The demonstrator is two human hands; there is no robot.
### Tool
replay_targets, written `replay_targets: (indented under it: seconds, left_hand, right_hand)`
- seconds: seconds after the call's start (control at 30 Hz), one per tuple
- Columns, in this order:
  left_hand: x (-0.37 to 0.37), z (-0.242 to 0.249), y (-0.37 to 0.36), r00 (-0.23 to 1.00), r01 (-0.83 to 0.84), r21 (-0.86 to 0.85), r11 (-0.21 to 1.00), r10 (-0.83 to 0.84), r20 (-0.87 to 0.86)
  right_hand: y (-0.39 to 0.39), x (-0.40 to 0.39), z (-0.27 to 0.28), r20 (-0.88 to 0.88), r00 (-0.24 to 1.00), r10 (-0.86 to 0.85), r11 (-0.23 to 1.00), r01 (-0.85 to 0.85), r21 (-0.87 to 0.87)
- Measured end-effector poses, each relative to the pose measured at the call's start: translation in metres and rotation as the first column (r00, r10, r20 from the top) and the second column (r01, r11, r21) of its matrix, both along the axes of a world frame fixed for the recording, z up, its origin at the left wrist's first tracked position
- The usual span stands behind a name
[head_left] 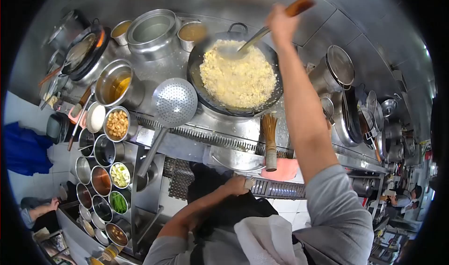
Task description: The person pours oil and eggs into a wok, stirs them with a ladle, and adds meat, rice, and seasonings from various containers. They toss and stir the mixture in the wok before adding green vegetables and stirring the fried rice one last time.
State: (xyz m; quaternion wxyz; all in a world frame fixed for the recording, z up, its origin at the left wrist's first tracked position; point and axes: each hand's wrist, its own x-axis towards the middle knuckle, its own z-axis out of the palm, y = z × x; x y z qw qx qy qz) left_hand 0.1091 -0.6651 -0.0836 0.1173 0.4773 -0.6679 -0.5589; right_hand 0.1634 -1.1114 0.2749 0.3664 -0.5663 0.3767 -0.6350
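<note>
My right hand [282, 25] is closed round the wooden handle of a wok ladle [256, 37]. The ladle's blurred head rests in the far side of a black wok [194, 80], among pale yellow, crumbly food that looks like fried rice with egg [239, 78]. My left hand [236, 185] is low, by the stove's front edge, its fingers closed on a small whitish folded cloth [249, 183]. A large perforated strainer [175, 102] lies left of the wok, handle toward me. A bamboo wok brush [270, 141] stands at the wok's near right.
Left of the wok are a lidded pot [152, 31], an oil pot [117, 85] and several ingredient tins, including chopped greens [118, 202]. Strainers [340, 65] and pans crowd the right. Another person's arm [42, 210] shows at far left; more people [404, 199] are at far right.
</note>
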Motion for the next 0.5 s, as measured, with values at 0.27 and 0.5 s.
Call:
replay_targets:
  seconds: [0.27,0.5]
  left_hand:
    - [-0.09,-0.152,-0.01,0.94,-0.257,-0.547,0.797,0.337,0.05]
    - [-0.05,-0.092,-0.02,1.0,-0.006,-0.265,0.964,0.01,0.012]
  right_hand:
    - [0.045,0.002,-0.009,0.123,0.955,0.271,0.962,-0.269,-0.038]
    - [-0.019,-0.021,0.005,0.138,0.948,0.288,0.952,-0.267,-0.148]
